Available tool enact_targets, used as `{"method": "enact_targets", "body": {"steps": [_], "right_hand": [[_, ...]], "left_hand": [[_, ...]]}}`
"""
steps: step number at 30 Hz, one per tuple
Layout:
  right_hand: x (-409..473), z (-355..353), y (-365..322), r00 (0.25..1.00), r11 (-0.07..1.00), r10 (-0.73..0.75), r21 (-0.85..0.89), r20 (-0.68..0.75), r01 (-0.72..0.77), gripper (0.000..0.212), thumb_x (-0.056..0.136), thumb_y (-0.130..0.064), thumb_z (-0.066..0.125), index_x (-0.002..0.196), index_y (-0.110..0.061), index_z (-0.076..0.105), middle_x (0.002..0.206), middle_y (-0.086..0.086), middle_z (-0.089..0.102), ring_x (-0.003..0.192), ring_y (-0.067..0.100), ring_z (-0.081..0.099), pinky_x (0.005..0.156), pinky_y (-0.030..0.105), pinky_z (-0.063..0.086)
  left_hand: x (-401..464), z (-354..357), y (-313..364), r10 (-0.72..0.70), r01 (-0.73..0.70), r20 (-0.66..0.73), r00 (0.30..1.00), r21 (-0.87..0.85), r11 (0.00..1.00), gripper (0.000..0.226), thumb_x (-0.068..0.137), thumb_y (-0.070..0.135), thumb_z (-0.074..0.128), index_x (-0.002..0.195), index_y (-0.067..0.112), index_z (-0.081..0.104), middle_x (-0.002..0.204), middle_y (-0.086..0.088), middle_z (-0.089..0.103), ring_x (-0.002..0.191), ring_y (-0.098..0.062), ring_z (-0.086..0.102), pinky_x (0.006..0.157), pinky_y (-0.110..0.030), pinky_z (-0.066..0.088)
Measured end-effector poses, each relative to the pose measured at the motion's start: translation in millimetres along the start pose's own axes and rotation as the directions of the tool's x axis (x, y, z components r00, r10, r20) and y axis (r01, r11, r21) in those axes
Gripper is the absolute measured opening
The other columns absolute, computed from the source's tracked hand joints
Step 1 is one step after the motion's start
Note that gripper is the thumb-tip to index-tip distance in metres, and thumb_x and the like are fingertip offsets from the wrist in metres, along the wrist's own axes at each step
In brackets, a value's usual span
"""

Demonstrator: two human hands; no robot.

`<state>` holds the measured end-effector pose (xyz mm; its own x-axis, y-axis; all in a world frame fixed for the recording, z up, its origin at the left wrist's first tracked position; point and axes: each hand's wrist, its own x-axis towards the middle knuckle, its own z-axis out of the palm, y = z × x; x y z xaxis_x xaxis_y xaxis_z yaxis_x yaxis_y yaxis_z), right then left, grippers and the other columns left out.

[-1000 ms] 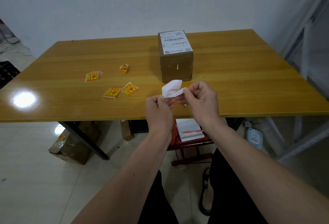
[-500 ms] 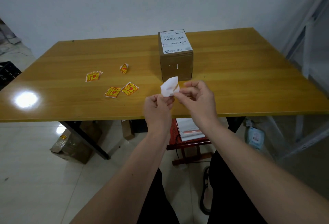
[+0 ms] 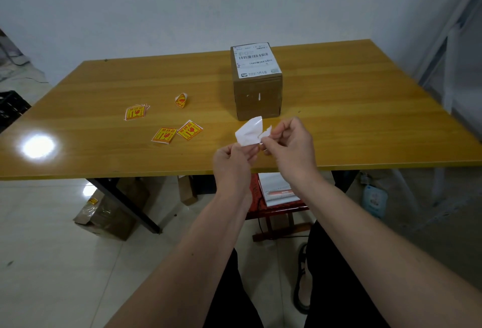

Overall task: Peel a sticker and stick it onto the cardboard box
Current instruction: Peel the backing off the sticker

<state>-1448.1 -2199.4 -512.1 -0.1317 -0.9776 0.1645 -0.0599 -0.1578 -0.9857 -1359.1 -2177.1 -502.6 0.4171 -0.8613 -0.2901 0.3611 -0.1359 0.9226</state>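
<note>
- Since half a second ago, my right hand point(image 3: 289, 145) has pulled a corner flap away from the sticker point(image 3: 249, 133).
- My left hand point(image 3: 232, 162) pinches its lower edge, steadying it.
- It's held just before the cardboard box point(image 3: 257, 92).

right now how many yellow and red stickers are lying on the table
4 at least: a curled sticker, a far-left sticker that may be a small stack hiding more, and a pair side by side nearer the front edge.

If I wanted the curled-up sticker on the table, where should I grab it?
Probably pinch the curled sticker's raised top edge, coming from above. It stands arched off the table, so that lifted edge gives fingers something to catch, unlike the flat stickers nearby.
</note>
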Motion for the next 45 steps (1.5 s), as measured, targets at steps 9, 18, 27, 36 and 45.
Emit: {"method": "enact_targets", "body": {"steps": [9,18,27,36,45], "right_hand": [[3.1,-5.2,-0.4,0.952,0.895,0.256,0.331,0.169,-0.299,0.031,0.079,0.013,0.060,0.074,-0.013,0.046,0.065,0.004,0.051,0.053,0.013,0.055,0.055,0.023,0.045],[5.5,-7.7,2.9,0.915,0.827,0.365,0.392,0.171,-0.403,0.032,0.079,0.012,0.062,0.071,-0.015,0.046,0.066,0.004,0.053,0.059,0.014,0.050,0.051,0.018,0.044],[9.1,-11.3,1.9,0.886,0.747,0.423,0.480,0.191,-0.460,0.029,0.081,0.013,0.058,0.072,-0.013,0.048,0.076,0.010,0.055,0.060,0.014,0.051,0.057,0.020,0.045],[36.5,-15.3,19.3,0.911,0.912,0.405,-0.033,-0.076,-0.408,0.011,0.081,0.004,0.066,0.079,-0.007,0.067,0.083,0.015,0.070,0.067,0.019,0.065,0.070,0.027,0.059],[46.1,-14.0,10.0,0.995,0.877,0.100,-0.474,0.015,-0.081,0.014,0.083,-0.012,0.067,0.074,-0.016,0.058,0.077,0.000,0.058,0.068,0.017,0.057,0.066,0.032,0.051]], "left_hand": [[2.3,-4.6,2.9,-0.032,0.032,0.023,0.999,0.009,0.999,0.031,0.098,0.007,0.035,0.079,0.005,0.060,0.077,-0.010,0.069,0.076,-0.016,0.067,0.075,-0.026,0.055],[11.9,-5.3,-1.8,0.014,-0.012,-0.016,1.000,0.102,0.995,0.026,0.098,0.012,0.036,0.106,-0.001,0.057,0.080,-0.005,0.071,0.073,-0.009,0.069,0.060,-0.015,0.055],[22.7,-15.7,-4.4,-0.011,0.021,-0.080,0.997,0.129,0.991,0.025,0.095,0.007,0.037,0.102,0.000,0.060,0.077,-0.003,0.069,0.075,-0.011,0.069,0.067,-0.019,0.053],[25.3,-29.6,-6.2,-0.077,0.073,0.070,0.995,0.068,0.995,0.015,0.095,0.012,0.047,0.090,0.006,0.059,0.083,-0.007,0.070,0.079,-0.016,0.068,0.075,-0.023,0.055],[32.5,-36.4,-4.9,-0.126,0.122,0.062,0.990,0.057,0.991,0.007,0.088,0.014,0.061,0.091,0.009,0.064,0.091,-0.008,0.072,0.092,-0.019,0.068,0.083,-0.028,0.054]]}}
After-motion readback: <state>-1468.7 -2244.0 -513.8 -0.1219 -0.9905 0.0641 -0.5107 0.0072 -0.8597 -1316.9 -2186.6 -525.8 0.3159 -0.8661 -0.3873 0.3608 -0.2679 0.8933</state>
